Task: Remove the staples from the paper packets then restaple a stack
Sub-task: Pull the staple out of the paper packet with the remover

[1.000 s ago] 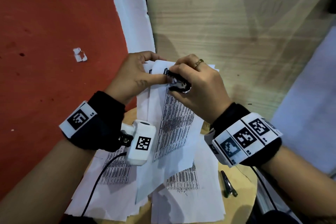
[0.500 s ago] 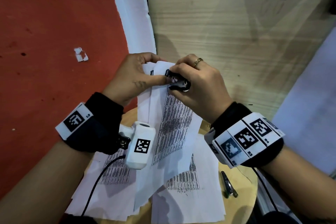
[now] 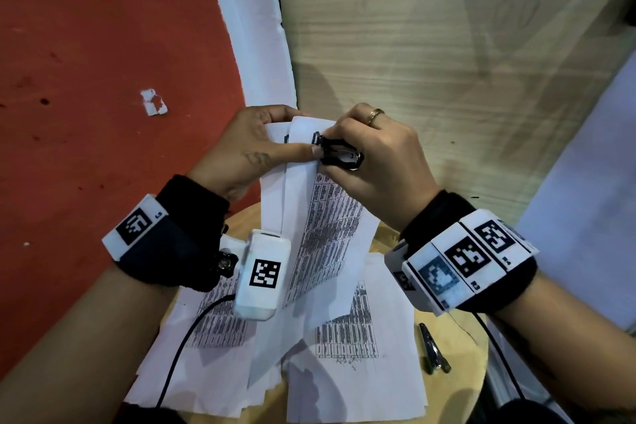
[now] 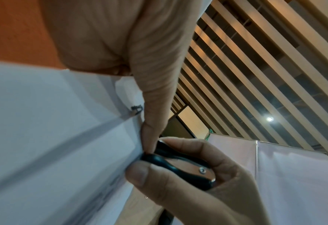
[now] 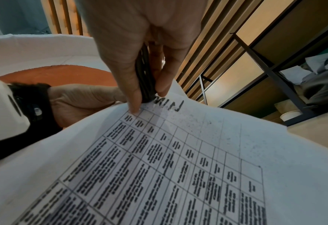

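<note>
My left hand (image 3: pixel 261 144) pinches the top corner of a printed paper packet (image 3: pixel 323 231) and holds it up above the stool. My right hand (image 3: pixel 371 162) grips a black staple remover (image 3: pixel 339 155) and sets its tip at that same corner, beside my left thumb. From the left wrist view the staple remover (image 4: pixel 178 166) sits between my right thumb and fingers, and a bent staple (image 4: pixel 137 108) shows in the packet (image 4: pixel 53 137) just above it. The right wrist view has the packet (image 5: pixel 178 167) with its printed table below my fingers.
More printed sheets (image 3: pixel 347 354) lie spread on the round wooden stool (image 3: pixel 464 354). A small metal tool (image 3: pixel 433 348) rests on the stool at the right. Red floor (image 3: pixel 86 79) is to the left, a wooden panel (image 3: pixel 447 62) behind.
Both hands stay at the packet's top corner; the staple remover's tip has shifted slightly at the corner. The packet hangs much as before.
</note>
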Action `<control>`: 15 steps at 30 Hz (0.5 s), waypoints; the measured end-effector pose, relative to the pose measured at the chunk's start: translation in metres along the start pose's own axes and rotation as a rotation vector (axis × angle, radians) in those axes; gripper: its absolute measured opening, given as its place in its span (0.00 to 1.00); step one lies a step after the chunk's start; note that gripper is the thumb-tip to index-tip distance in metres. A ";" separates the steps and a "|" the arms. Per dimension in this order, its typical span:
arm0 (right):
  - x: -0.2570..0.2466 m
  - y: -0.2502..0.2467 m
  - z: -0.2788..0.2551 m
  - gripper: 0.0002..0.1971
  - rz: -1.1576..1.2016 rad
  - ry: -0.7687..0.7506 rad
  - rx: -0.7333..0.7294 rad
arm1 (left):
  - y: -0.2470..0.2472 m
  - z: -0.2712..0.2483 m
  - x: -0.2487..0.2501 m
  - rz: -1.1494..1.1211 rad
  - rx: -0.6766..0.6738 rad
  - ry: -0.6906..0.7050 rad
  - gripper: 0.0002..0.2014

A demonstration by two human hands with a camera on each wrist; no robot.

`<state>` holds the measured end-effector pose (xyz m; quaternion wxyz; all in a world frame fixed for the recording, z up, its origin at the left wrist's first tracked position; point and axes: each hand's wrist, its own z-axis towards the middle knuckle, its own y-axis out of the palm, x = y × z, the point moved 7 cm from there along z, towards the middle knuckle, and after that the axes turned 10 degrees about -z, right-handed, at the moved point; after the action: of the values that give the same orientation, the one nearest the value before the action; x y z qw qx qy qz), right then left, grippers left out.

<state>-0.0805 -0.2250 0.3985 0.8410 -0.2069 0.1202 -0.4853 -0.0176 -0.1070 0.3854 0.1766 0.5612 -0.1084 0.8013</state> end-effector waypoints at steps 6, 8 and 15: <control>0.006 0.000 -0.001 0.14 0.085 0.070 0.015 | 0.002 0.001 -0.005 -0.066 -0.073 -0.016 0.17; 0.009 -0.004 -0.001 0.15 0.148 0.117 0.038 | 0.003 0.001 -0.005 -0.101 -0.098 -0.017 0.15; 0.015 -0.010 -0.003 0.19 0.313 0.209 0.071 | 0.010 -0.002 -0.007 -0.238 -0.188 -0.071 0.24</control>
<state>-0.0816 -0.2430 0.4003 0.8959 -0.1042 0.2204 -0.3714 -0.0207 -0.1164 0.3786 0.3181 0.5792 -0.1218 0.7406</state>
